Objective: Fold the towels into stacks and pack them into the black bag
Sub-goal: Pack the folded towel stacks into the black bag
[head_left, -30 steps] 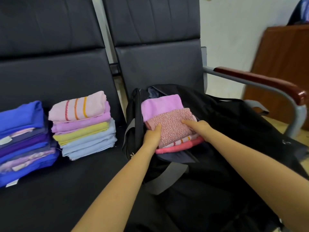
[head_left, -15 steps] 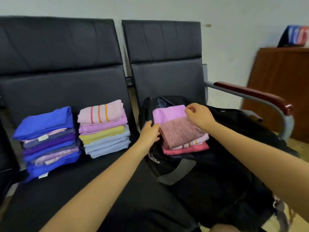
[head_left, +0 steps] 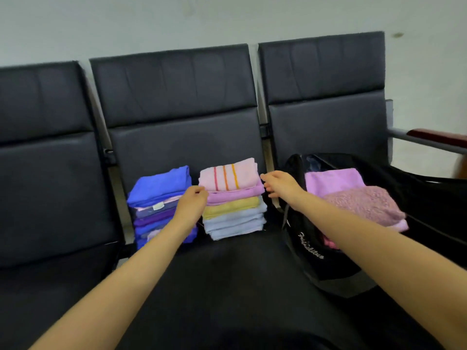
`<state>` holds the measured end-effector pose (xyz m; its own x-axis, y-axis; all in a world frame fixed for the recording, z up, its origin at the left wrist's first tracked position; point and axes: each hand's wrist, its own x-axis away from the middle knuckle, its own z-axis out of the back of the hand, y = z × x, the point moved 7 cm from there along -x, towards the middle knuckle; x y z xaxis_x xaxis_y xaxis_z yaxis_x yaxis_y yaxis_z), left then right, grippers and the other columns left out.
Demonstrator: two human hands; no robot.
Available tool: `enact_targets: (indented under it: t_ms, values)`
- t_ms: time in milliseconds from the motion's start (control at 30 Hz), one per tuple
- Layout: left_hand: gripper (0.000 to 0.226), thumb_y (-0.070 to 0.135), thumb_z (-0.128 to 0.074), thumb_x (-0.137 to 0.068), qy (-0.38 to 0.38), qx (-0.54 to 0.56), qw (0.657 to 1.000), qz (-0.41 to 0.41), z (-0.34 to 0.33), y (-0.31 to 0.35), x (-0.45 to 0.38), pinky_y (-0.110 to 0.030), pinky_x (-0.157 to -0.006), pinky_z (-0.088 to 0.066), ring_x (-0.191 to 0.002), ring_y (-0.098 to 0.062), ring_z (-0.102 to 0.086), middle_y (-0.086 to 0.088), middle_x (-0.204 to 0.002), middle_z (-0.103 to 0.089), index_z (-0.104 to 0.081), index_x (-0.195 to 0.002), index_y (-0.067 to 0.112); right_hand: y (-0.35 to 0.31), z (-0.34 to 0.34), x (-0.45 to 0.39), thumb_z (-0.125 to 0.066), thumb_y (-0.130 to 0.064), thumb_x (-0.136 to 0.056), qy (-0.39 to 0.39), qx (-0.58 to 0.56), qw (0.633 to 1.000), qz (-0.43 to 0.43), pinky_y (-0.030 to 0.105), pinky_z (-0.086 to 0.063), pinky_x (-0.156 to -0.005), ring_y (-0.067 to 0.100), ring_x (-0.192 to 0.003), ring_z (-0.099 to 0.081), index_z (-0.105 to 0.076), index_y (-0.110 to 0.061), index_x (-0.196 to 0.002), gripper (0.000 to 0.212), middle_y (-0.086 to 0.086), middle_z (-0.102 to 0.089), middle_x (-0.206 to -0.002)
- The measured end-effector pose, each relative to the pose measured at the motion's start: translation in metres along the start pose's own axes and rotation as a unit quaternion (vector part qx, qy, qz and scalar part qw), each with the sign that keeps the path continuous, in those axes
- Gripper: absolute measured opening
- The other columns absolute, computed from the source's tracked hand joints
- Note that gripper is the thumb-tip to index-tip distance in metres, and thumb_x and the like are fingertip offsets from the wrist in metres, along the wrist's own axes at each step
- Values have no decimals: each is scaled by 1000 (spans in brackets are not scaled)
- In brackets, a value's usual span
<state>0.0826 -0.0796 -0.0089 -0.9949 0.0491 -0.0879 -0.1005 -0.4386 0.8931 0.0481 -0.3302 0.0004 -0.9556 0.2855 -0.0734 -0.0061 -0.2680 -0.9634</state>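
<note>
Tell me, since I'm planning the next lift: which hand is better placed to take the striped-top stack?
Probably both: the left hand is at the left edge of the striped-top stack, the right hand at its right edge, nearer the black bag.

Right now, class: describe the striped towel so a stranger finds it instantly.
Find the middle black seat. Two towel stacks sit on it; take the right stack, between both hands. Its top striped towel is pale pink with red and orange stripes.

Row of three black padded seats [head_left: 177, 122] against pale, slightly scuffed wall [head_left: 227, 18] — grey metal frame between backs, dark red wooden armrest [head_left: 439, 135] at right end.
</note>
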Motion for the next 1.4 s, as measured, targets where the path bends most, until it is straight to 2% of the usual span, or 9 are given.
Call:
enact_targets:
  t_ms: [200, 333, 467, 633, 833, 1000, 1100, 1300, 1400]
  values:
    - [40, 30, -41, -97, 33, -97, 993, -51, -6, 15, -56, -35, -89, -42, -117, -29, -52, -10, -132, -54, -51, -133, 16, 24, -22, -57, -59, -52, -87, 7, -42, 994, -102, 33, -39, -86, 22, -117, -51, -41, -3, -140, 74, 9, -52, -136]
    - [49, 39, -30, -96, -7, -204, 975, -86, -39, 3, -79, -38, -104, -36, -126, -33, -43, -12, -142, -46, -47, -137, 19, 46, -49, -64, -59, -61, -82, -95, -196, 957, -192, 36, -47, -93, 24, -114, -60, -55, -15, -133, 69, 7, -64, -127]
    - [45, 30, -33, -100, -33, -126, 988, -78, -55, -22, -77, -28, -106, -32, -132, -23, -39, -3, -153, -30, -45, -143, 21, 53, -56, -71, -65, -70, -71, -116, -268, 928, -230, 41, -50, -97, 30, -108, -65, -64, -12, -121, 77, 14, -70, -113]
    - [38, 18, -38, -99, -15, -37, 992, -119, -53, -31, -74, -20, -86, -37, -111, -13, -51, -3, -135, -50, -57, -131, 18, 41, -75, -73, -77, -78, -38, -118, -217, 929, -276, 47, -47, -98, 34, -108, -63, -59, -14, -123, 108, 17, -66, -117]
    - [41, 16, -36, -96, -2, -29, 991, -129, -42, -50, -64, -31, -97, -45, -114, -17, -54, -1, -129, -56, -59, -130, 23, 6, -93, -85, -75, -86, -21, -129, -142, 945, -265, 56, -30, -108, 33, -128, -45, -54, -22, -130, 129, 10, -50, -139]
    - [44, 16, -36, -92, -3, -33, 990, -138, -40, -52, -62, -33, -96, -47, -113, -15, -54, 1, -128, -58, -61, -126, 27, -12, -103, -84, -67, -61, -77, -73, -98, 979, -165, 33, -32, -98, 22, -132, -40, -39, -26, -139, 76, -2, -41, -139]
    - [43, 14, -36, -93, 2, -38, 989, -142, -42, -53, -61, -25, -86, -47, -107, -14, -54, 1, -125, -56, -62, -125, 28, 3, -99, -88, -69, -32, -79, 59, -207, 972, -93, 21, -28, -102, 18, -139, -34, -38, -11, -144, 74, 1, -37, -148]
    - [40, 14, -37, -98, 8, -22, 992, -126, -44, -56, -63, -9, -78, -36, -110, -7, -49, 4, -133, -49, -58, -132, 23, 26, -83, -91, -53, -51, -91, -77, 6, 986, -151, 36, -24, -114, 21, -137, -31, -24, -31, -147, 66, -8, -30, -149]
    - [39, 14, -38, -100, 19, -15, 993, -117, -43, -58, -60, 1, -69, -33, -107, -4, -45, 6, -131, -46, -55, -134, 21, 34, -87, -103, -62, -67, -59, -85, 52, 989, -109, 44, -34, -110, 24, -125, -44, -31, -32, -141, 94, 0, -43, -141]
